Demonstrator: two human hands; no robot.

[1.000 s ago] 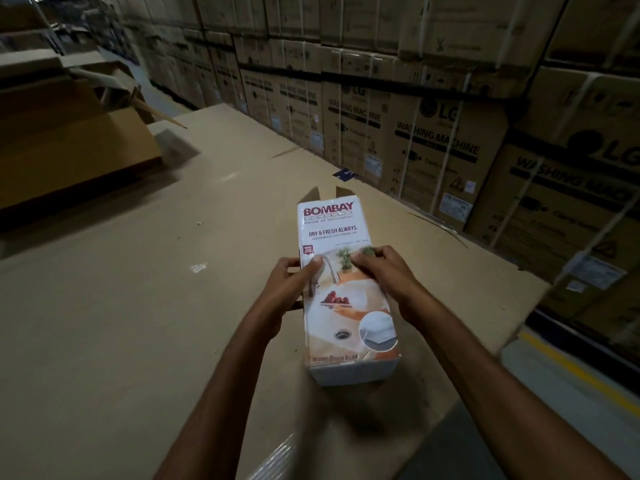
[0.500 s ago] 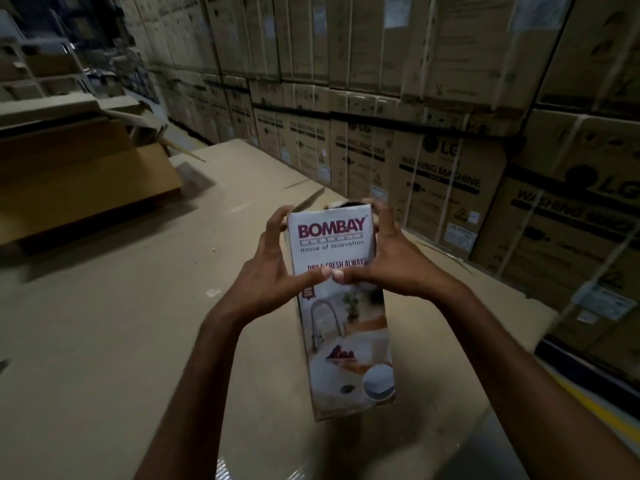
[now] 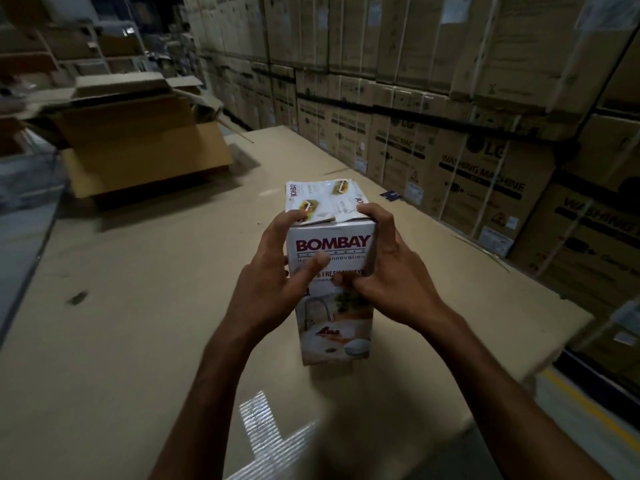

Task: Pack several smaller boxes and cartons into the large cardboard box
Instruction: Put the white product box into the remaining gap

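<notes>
A white Bombay carton (image 3: 332,244) stands upright on the cardboard-covered work surface (image 3: 138,323). Its top end flaps look loosely folded and creased. My left hand (image 3: 277,289) grips the carton's left side, fingertips on the top edge and thumb across the printed front. My right hand (image 3: 384,271) grips its right side, fingers curled over the top right corner and thumb on the front. The large open cardboard box (image 3: 138,147) sits at the far left of the surface, flaps up, well away from both hands.
Stacked washing machine cartons (image 3: 467,161) form a wall along the back and right. The surface's right edge drops to a floor with a yellow line (image 3: 588,410). Shelving with boxes (image 3: 69,57) stands at the far left. Clear tape (image 3: 263,424) glints near me.
The carton went from lying flat to standing upright on the surface. Both hands slid up to its top end. The view has swung left, bringing the large box further in.
</notes>
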